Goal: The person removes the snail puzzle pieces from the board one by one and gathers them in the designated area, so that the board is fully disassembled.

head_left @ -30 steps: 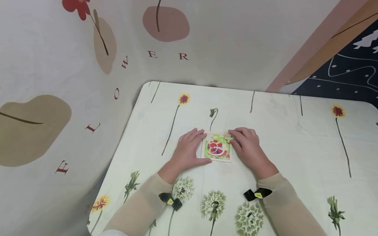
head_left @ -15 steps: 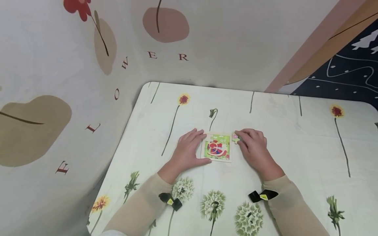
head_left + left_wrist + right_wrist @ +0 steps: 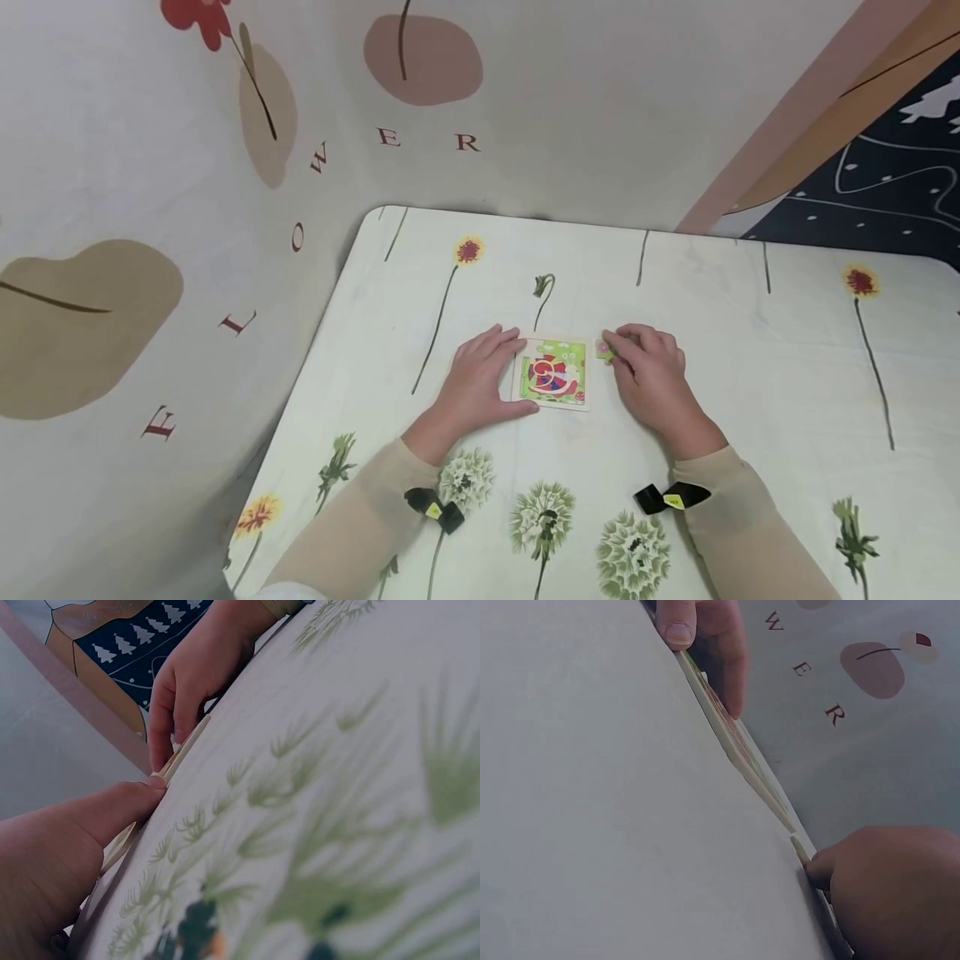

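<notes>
A small square puzzle board [image 3: 552, 374] with a red snail picture lies flat on the table. The left hand [image 3: 474, 385] grips its left side, thumb at the lower edge and fingers at the upper left corner; the left wrist view shows that thumb [image 3: 127, 806] against the board's edge. Just right of the board, the right hand [image 3: 651, 379] pinches a small green piece with a pink flower [image 3: 603, 348] between thumb and fingers. In the right wrist view the piece [image 3: 800, 851] is beside the board [image 3: 735, 754], close to the table surface.
The table [image 3: 750, 375] wears a white cloth printed with flowers and dandelions. A pale wall hanging [image 3: 570, 108] with letters and leaf shapes rises behind and to the left. Black straps with yellow labels cross both sleeves.
The right hand has moved right, carrying the flower piece from the board's upper right corner to beside the board. The left hand stays on the board.
</notes>
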Motion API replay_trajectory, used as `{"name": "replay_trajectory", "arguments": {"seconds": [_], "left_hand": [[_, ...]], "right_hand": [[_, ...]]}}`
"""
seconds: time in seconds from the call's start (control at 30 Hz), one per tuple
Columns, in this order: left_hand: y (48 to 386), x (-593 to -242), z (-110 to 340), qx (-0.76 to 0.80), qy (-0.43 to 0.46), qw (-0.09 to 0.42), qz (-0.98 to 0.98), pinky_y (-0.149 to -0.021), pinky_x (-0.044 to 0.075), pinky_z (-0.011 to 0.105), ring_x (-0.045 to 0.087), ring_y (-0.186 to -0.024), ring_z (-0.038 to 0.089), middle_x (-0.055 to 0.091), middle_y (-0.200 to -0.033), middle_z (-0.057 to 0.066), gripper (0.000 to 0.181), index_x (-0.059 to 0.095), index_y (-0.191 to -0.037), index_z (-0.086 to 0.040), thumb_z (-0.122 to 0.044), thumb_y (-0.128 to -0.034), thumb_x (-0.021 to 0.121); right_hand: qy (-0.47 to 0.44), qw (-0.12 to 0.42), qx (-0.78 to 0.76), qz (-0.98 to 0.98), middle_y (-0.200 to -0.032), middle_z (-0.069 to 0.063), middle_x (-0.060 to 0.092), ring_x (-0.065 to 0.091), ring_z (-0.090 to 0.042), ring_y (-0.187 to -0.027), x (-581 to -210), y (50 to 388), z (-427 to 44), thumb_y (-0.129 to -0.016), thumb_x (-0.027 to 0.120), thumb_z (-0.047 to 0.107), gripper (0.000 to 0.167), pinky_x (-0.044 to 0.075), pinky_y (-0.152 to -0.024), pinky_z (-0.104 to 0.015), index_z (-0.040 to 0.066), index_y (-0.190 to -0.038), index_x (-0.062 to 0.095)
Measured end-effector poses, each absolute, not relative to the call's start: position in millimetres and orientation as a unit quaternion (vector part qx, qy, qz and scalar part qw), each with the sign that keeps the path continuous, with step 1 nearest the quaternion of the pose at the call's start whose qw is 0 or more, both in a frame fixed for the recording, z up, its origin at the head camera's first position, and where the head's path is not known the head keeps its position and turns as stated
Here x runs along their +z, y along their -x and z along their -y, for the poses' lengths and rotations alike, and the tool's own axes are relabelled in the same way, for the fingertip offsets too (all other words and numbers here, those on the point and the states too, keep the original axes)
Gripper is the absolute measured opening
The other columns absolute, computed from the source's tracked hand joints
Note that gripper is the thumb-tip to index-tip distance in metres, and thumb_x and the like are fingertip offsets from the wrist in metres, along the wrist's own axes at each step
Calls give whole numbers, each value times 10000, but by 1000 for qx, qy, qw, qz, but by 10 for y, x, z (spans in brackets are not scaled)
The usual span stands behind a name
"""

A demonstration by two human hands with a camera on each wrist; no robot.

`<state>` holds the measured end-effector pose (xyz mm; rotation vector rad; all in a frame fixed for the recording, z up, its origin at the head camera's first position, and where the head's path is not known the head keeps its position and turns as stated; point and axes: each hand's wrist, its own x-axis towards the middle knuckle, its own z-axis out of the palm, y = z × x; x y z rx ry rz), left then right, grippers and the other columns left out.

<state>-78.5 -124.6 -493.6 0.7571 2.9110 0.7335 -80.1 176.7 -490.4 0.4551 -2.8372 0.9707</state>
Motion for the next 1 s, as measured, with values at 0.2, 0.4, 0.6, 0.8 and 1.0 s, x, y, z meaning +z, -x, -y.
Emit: {"name": "replay_trajectory", "arguments": {"seconds": [0.2,0.4,0.6,0.8,1.0], "left_hand": [[794,-4937,1224,237,-248,24,-939,-1240,285,553,275,-1591,294,430,-1670,69,982,519,-1569,-92,-590,-807,885],[806,-4959,1220,233,-250,18,-940,-1243,282,546,276,-1590,293,429,-1670,66,988,518,-1569,-91,-602,-807,885],[798,-4971,1222,237,-250,20,-939,-1240,286,555,286,-1586,303,436,-1665,73,988,525,-1563,-86,-603,-803,886],[784,-4989,1213,241,-250,23,-937,-1238,288,557,289,-1584,307,440,-1661,80,979,528,-1558,-83,-589,-803,893],[802,-4989,1236,231,-250,16,-940,-1248,270,549,284,-1586,299,433,-1667,71,988,523,-1564,-93,-607,-802,886]], "right_hand": [[-132,41,338,931,-1419,-175,559,384,-456,-1321,-4905,812,-1795,-1062,619,147,354,272,-1015,-648,60,-1396,697],[-121,38,351,928,-1417,-168,563,386,-449,-1325,-4898,830,-1796,-1107,577,325,391,260,-1024,-655,61,-1358,717],[-120,43,355,926,-1404,-177,573,403,-447,-1306,-4925,827,-1784,-1104,571,326,401,270,-998,-653,41,-1340,725],[-127,52,378,916,-1405,-192,559,396,-451,-1306,-4950,819,-1733,-1085,612,270,369,254,-993,-664,41,-1357,711],[-159,58,374,912,-1401,-175,567,402,-444,-1300,-4938,858,-1535,-1035,699,229,281,262,-995,-653,76,-1264,755]]}}
